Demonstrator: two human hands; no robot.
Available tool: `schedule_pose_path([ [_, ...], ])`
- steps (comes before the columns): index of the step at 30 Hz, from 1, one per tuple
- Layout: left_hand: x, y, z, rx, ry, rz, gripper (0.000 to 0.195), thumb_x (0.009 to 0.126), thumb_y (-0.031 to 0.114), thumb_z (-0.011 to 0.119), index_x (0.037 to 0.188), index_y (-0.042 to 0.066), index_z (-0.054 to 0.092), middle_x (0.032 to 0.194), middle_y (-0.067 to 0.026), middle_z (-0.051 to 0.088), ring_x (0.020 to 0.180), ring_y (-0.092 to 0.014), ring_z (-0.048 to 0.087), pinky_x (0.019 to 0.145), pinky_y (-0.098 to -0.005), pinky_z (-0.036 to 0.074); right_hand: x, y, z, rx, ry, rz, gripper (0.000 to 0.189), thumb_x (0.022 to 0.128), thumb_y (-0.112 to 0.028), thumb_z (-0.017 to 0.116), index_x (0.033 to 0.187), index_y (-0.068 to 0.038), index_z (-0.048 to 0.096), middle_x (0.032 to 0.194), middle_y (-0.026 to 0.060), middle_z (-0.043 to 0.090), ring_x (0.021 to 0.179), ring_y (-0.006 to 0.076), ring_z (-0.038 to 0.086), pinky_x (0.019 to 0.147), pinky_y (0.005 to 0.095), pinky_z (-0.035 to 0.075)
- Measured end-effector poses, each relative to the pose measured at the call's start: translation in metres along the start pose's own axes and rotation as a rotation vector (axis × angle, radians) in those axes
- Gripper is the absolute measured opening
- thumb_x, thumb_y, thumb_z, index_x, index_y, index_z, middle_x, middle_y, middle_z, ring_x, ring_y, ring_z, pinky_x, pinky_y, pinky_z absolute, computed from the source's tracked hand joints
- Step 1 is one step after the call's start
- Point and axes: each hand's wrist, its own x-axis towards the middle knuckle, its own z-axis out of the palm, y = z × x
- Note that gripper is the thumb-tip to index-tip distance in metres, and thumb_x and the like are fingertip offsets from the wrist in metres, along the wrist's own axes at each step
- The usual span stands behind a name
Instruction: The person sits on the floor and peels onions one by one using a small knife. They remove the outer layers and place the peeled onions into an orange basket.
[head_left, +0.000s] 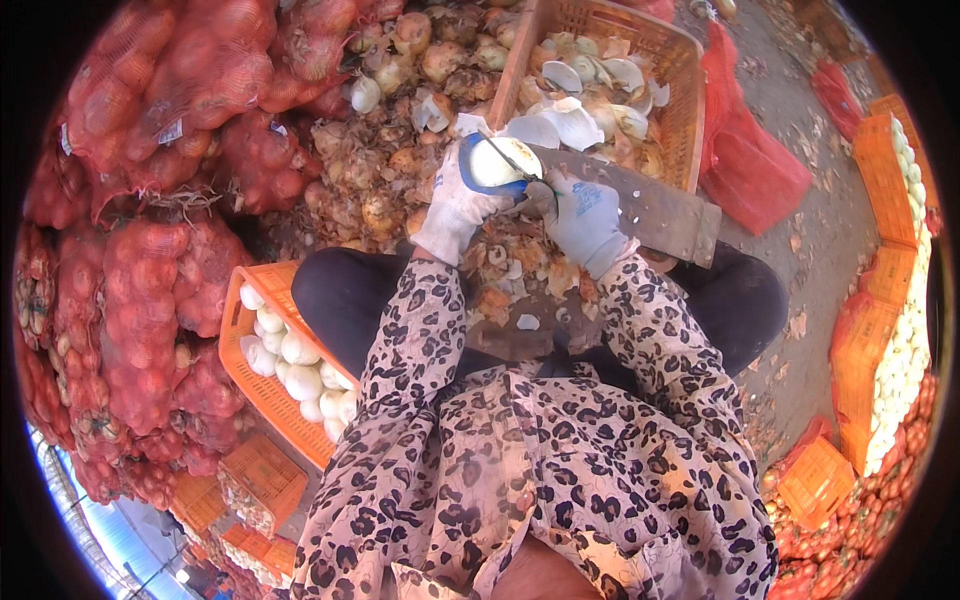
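Note:
A peeled white onion (496, 163) rests in my left hand (459, 196), which wears a white glove with a blue coated palm. My right hand (583, 217), in a pale, soiled glove, is closed on a knife (504, 154) whose thin dark blade lies across the onion's upper face. Both hands are close together in front of me, over a wooden board (645, 206). Just beyond them, an orange plastic crate (694, 112) holds onion skins and cut layers. The knife's handle is mostly hidden by my right fingers.
Unpeeled onions (382, 210) lie heaped ahead and left, beside stacked red mesh sacks (142, 300). A crate (277, 397) of peeled onions stands by my left knee. An empty-looking red mesh bag (757, 172) lies on the floor at right. Crates (862, 367) with peeled onions line the far right.

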Motion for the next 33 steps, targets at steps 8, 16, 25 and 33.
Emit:
schedule_pose_path([
  [8, 0.001, 0.013, -0.002, -0.143, -0.044, -0.069, 0.075, 0.053, 0.021, 0.094, 0.119, 0.004, 0.063, 0.114, -0.0117, 0.067, 0.105, -0.025, 0.067, 0.089, -0.0358, 0.056, -0.008, 0.018, 0.007, -0.058, -0.085, 0.051, 0.036, 0.101, -0.043, 0.051, 0.101, -0.01, 0.066, 0.081, 0.0121, 0.071, 0.074, 0.0339, 0.071, 0.078, 0.0471, 0.054],
  [16, 0.004, -0.007, 0.0, 0.033, -0.043, -0.084, 0.087, 0.058, 0.008, 0.092, 0.136, 0.002, 0.055, 0.126, -0.0086, 0.064, 0.116, -0.02, 0.062, 0.098, -0.0333, 0.053, 0.001, 0.021, 0.016, -0.185, -0.322, 0.248, 0.034, 0.096, -0.034, 0.053, 0.104, -0.007, 0.072, 0.09, 0.0148, 0.075, 0.087, 0.0336, 0.073, 0.082, 0.0459, 0.057],
  [25, 0.005, 0.01, 0.001, 0.086, -0.034, -0.074, 0.079, 0.059, 0.008, 0.093, 0.131, 0.002, 0.06, 0.123, -0.0095, 0.065, 0.113, -0.022, 0.063, 0.096, -0.0356, 0.055, -0.015, 0.034, 0.068, 0.075, -0.367, 0.402, 0.042, 0.1, -0.037, 0.051, 0.097, 0.0, 0.071, 0.092, 0.0231, 0.073, 0.092, 0.0383, 0.072, 0.083, 0.0483, 0.057],
  [33, 0.015, -0.04, -0.006, -0.62, 0.011, -0.254, 0.063, 0.076, 0.013, 0.085, 0.133, 0.002, 0.059, 0.121, -0.0128, 0.068, 0.109, -0.026, 0.067, 0.093, -0.0413, 0.058, -0.018, -0.001, 0.06, 0.074, -0.324, 0.474, 0.047, 0.101, -0.041, 0.05, 0.095, 0.001, 0.071, 0.096, 0.0229, 0.073, 0.092, 0.0396, 0.071, 0.083, 0.0485, 0.056],
])
